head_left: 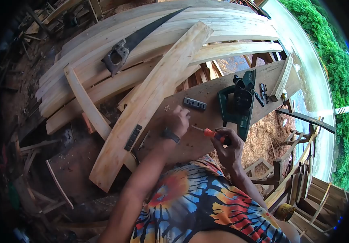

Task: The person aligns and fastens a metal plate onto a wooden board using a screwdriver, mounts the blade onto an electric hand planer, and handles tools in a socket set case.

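Note:
My right hand (pixel 228 146) is wrapped round the orange and black handle of a screwdriver (pixel 209 133), its shaft pointing left. My left hand (pixel 177 121), with a dark band at the wrist, is over the brown board (pixel 198 148), fingers curled together; whatever they may hold is too small to make out. Just above it lies a slotted metal bar (pixel 195 103). A green power planer (pixel 238 100) lies on the board to the right, with small dark metal parts (pixel 262 95) beside it. Another slotted piece (pixel 133 137) rests on a pale plank (pixel 154 93).
A handsaw (pixel 119 54) lies across long pale planks (pixel 81 60) at the upper left. A narrow wood strip (pixel 86 101) crosses below them. Wood shavings (pixel 263 135) and wooden frames (pixel 296 182) are at the lower right. Green foliage (pixel 318 32) shows beyond.

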`<state>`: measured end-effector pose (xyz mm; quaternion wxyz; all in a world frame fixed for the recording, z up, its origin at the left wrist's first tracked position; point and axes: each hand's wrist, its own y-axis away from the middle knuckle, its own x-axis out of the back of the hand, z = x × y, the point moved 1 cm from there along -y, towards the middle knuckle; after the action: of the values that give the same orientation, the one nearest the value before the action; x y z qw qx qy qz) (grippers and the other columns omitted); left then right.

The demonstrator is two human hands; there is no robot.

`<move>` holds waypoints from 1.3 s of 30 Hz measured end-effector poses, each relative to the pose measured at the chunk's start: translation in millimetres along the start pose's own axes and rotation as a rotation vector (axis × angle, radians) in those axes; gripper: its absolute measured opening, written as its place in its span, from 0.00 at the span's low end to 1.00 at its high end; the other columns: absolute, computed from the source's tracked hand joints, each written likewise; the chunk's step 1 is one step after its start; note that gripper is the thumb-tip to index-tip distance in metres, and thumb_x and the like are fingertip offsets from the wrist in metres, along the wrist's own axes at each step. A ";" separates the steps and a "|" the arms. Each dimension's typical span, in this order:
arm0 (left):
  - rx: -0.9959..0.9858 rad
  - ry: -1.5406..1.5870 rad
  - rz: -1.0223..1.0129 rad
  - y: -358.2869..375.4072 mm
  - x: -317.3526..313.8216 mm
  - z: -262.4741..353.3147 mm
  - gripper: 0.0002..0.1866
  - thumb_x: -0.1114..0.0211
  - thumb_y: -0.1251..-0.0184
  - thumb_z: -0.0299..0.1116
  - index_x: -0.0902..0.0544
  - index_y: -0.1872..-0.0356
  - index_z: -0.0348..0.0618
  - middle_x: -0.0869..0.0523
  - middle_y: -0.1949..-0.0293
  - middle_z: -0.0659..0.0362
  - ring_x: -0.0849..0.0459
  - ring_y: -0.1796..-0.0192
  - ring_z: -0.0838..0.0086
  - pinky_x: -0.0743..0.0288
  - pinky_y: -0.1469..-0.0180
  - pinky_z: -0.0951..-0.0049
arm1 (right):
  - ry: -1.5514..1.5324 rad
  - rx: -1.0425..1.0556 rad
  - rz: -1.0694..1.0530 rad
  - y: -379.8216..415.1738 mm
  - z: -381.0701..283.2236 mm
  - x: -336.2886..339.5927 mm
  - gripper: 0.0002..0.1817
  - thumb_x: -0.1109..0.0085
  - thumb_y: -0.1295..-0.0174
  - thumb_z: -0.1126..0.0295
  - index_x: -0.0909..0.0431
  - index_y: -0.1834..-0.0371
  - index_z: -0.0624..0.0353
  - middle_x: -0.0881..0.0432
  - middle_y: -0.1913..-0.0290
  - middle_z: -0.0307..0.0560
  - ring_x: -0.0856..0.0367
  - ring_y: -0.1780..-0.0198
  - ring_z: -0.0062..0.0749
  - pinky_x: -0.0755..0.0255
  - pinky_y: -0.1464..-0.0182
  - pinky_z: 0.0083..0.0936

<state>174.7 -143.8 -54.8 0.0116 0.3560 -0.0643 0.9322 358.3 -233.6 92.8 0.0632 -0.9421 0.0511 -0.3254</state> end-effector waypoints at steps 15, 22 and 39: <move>0.865 2.149 -0.321 29.0 12.6 -47.6 0.06 0.39 0.15 0.32 0.16 0.48 0.44 0.10 0.55 0.57 0.13 0.60 0.72 0.20 0.63 0.73 | -0.411 0.021 -0.029 -1.1 -1.2 -10.4 0.14 0.23 0.38 0.77 0.16 0.51 0.64 0.11 0.47 0.51 0.12 0.51 0.30 0.17 0.51 0.28; 0.847 2.277 -0.318 40.7 30.7 -38.6 0.11 0.37 0.16 0.35 0.15 0.46 0.39 0.12 0.52 0.59 0.16 0.54 0.73 0.21 0.59 0.73 | -0.311 0.068 -0.049 0.2 -14.6 -9.6 0.12 0.26 0.38 0.79 0.17 0.54 0.61 0.11 0.48 0.50 0.12 0.55 0.26 0.19 0.56 0.24; 0.845 2.028 -0.305 46.4 50.7 -25.9 0.08 0.34 0.18 0.36 0.12 0.49 0.46 0.08 0.57 0.61 0.13 0.55 0.74 0.23 0.61 0.75 | -0.142 0.242 -0.111 -0.5 -21.8 -6.7 0.11 0.28 0.38 0.80 0.17 0.55 0.60 0.10 0.48 0.54 0.09 0.58 0.37 0.17 0.60 0.27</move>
<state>116.6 -187.7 -45.3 0.0511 -0.5925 0.3425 0.7273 339.6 -234.1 105.8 0.1615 -0.9496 -0.0450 -0.2649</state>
